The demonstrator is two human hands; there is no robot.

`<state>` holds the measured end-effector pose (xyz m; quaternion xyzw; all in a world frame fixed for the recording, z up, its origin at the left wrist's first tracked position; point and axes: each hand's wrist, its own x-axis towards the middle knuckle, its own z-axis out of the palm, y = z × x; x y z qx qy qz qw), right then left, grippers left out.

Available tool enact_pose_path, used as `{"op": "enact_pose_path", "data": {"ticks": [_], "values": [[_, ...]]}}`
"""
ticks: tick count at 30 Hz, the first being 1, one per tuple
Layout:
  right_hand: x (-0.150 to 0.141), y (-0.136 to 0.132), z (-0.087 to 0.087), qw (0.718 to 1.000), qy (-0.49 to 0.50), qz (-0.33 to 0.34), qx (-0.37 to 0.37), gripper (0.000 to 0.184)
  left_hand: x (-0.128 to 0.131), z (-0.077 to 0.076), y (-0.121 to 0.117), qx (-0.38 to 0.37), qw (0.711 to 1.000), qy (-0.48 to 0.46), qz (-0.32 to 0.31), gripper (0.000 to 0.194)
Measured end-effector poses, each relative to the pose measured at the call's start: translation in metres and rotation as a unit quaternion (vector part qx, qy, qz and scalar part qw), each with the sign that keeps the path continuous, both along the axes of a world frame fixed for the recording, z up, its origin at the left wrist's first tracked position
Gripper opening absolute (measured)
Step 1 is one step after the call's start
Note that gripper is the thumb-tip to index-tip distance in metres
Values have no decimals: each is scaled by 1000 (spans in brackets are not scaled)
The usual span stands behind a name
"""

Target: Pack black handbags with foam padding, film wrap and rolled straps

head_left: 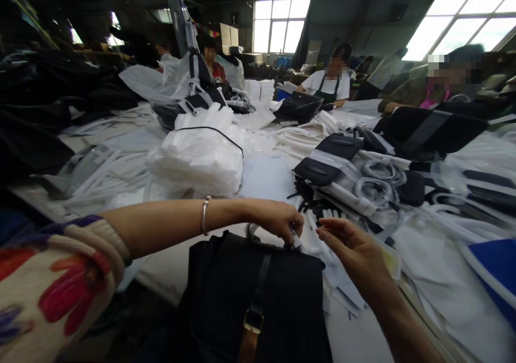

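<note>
A black backpack [229,288] with a flap, a dark centre strap and a gold-coloured buckle [253,321] stands upright at the table's near edge. My left hand [278,220] reaches across its top, fingers curled closed around the top handle [252,233]. Pale wrapping shows on the handle on both sides of that hand. Just to the right, my right hand [355,247] hovers with fingers stretched out and thumb apart. Nothing shows in it, and its fingertips come close to the left hand without touching.
Beyond the bag sits a banded bundle of white foam sheets [197,156]. Black padded parts [322,164] and coiled clear-wrapped strips [379,183] lie to the right. White strips and sheets cover much of the table. Several co-workers, one in a dark apron [328,94], are across it.
</note>
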<state>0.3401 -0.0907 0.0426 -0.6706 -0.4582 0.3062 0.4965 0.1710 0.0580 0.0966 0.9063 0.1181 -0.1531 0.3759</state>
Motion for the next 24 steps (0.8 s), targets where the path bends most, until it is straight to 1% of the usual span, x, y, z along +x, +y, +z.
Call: {"op": "enact_pose_path", "data": {"ticks": [2,4,6,8,10,14,19,21,24], "values": [[-7,-6,3,997,-68,-7,22,34,7,-7,12,-120,991,50,20,20],[-17,-8,7,990,-131,12,43,26,13,-14,19,-198,975,88,43,18],[-27,-9,12,980,-180,52,61,19,16,-20,24,-243,963,99,53,17],[-37,-7,15,969,-218,92,66,14,18,-26,28,-288,951,103,48,18],[-46,-4,17,961,-249,103,59,13,18,-30,31,-329,937,108,45,19],[-56,3,16,956,-284,72,9,19,20,-34,36,-368,919,132,54,21],[-61,7,13,950,-304,53,-51,28,25,-39,39,-382,908,167,41,22],[-62,7,12,941,-331,54,-47,28,27,-42,39,-379,910,164,34,19],[-63,7,11,924,-378,58,-16,17,28,-47,41,-373,917,138,17,14]]}}
